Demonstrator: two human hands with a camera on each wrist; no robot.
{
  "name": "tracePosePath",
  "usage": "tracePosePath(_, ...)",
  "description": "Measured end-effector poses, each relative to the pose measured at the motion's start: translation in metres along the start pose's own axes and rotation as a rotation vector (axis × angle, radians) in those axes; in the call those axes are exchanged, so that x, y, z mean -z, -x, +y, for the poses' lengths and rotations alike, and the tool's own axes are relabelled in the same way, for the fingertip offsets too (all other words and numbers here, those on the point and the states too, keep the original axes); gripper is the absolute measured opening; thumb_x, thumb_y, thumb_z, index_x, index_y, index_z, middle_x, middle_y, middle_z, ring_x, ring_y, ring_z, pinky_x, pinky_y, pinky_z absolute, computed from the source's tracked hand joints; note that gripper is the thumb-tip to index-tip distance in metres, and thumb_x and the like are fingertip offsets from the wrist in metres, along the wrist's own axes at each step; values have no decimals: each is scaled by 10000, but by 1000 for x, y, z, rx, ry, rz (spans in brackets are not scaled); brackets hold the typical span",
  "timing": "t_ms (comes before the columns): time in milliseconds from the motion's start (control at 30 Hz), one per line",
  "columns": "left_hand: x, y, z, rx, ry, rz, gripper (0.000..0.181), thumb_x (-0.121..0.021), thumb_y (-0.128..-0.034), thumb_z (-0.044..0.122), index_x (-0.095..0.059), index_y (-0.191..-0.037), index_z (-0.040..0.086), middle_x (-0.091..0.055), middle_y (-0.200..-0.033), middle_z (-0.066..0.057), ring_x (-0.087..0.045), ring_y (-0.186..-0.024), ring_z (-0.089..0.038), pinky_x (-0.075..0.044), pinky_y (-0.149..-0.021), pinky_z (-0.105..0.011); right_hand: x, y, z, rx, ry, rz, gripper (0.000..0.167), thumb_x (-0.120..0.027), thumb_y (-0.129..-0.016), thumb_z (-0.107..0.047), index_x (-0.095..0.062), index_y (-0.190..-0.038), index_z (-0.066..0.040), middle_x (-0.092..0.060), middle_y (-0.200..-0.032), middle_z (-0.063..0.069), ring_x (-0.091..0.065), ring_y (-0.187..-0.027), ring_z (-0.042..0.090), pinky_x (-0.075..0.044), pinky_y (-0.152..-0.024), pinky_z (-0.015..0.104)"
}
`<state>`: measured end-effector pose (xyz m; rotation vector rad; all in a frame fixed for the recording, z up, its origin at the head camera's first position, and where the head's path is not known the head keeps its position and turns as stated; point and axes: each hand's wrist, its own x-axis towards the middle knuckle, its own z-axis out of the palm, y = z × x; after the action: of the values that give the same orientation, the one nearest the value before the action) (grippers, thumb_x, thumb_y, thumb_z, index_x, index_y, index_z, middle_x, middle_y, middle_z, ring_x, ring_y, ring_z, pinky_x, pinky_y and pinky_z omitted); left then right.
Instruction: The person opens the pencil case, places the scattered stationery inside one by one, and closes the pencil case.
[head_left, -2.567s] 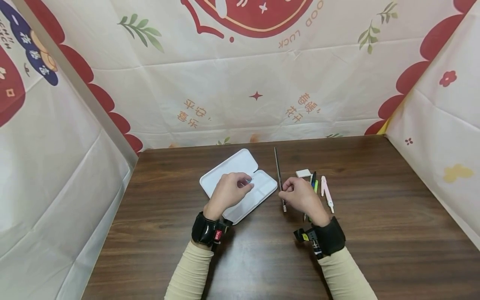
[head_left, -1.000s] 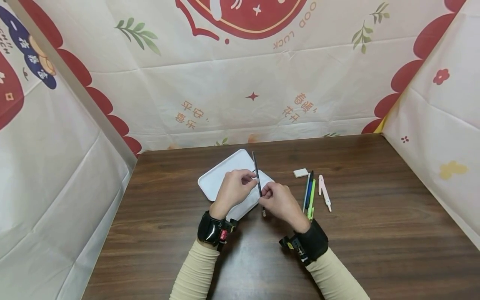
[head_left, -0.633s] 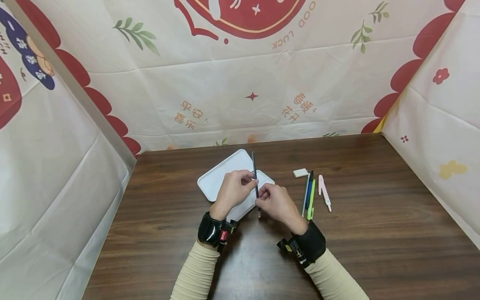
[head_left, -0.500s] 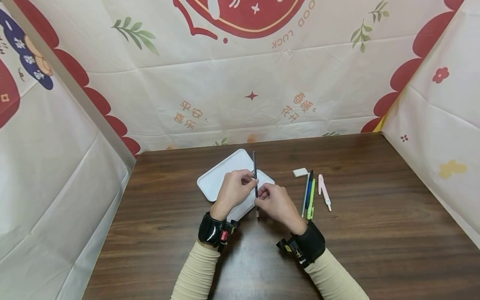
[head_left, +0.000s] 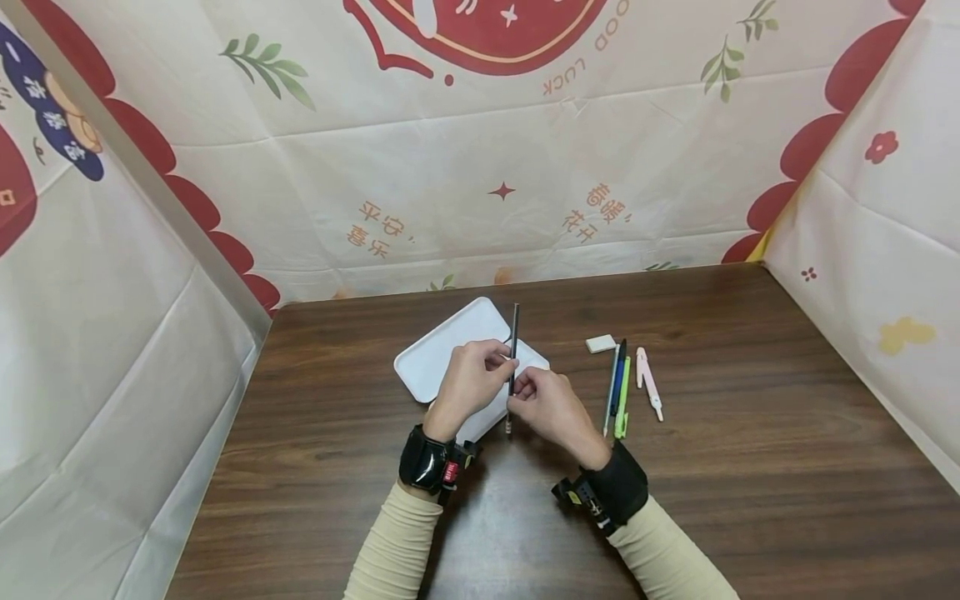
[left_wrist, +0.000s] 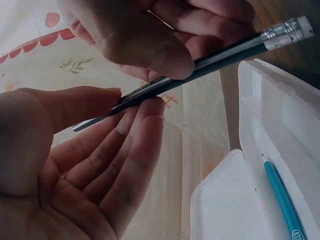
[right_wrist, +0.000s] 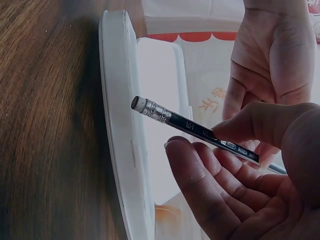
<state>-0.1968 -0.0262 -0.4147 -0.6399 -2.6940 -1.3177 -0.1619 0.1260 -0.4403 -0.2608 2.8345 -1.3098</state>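
A dark pencil point(head_left: 515, 327) with a silver ferrule and an eraser end is held between both hands above the open white pencil case point(head_left: 447, 352). My left hand point(head_left: 471, 379) pinches it toward its far end between thumb and fingers. Nearer the eraser, my right hand point(head_left: 552, 406) pinches the shaft. In the right wrist view, white lettering including "HB" shows on the pencil point(right_wrist: 192, 128). A teal pen or pencil point(left_wrist: 282, 197) lies inside the case in the left wrist view. The hands cover part of the case in the head view.
Right of the hands lie a white eraser point(head_left: 600, 344), a dark blue pen point(head_left: 618, 387), a bright green pen point(head_left: 623, 400) and a thin light-blue stick point(head_left: 610, 392). Further right is a pale pink compass point(head_left: 650, 385). Patterned cloth point(head_left: 420, 183) stands behind the wooden table point(head_left: 315, 483).
The right hand has brought the pencil leftward from beside the case to above it. The left hand has come to pinch it too. Lately the pencil's far end has swung slightly right.
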Motion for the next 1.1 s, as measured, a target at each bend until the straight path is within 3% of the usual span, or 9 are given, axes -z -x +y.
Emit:
tracePosePath(400,2,0,-3,1,-22,5,114,-684,-910,117,-741,-981,47,-746,-828,-63,-693,-758,-170,-531,-703,-295,2,0,1,10,-5,4,74,-709,-816,-96,-638,-818,-75,-642,-724,-1,-572,-645,104,-475,-630,286)
tracePosePath(767,0,1,-5,23,-38,-45,131,-679,-916,127,-745,-1011,63,-742,-814,-46,-672,-751,-150,-486,-637,-248,5,0,5,17,5,15,62,-705,-818,-82,-645,-811,-71,-631,-710,3,-556,-636,115,-463,-625,288)
tracePosePath(1100,3,1,-9,19,-64,-43,137,-682,-916,129,-746,-1012,54,-739,-807,-46,-688,-769,-165,-517,-692,-289,6,-1,5,19,12,9,65,-711,-832,-80,-650,-811,-71,-632,-715,8,-553,-634,119,-459,-618,290)
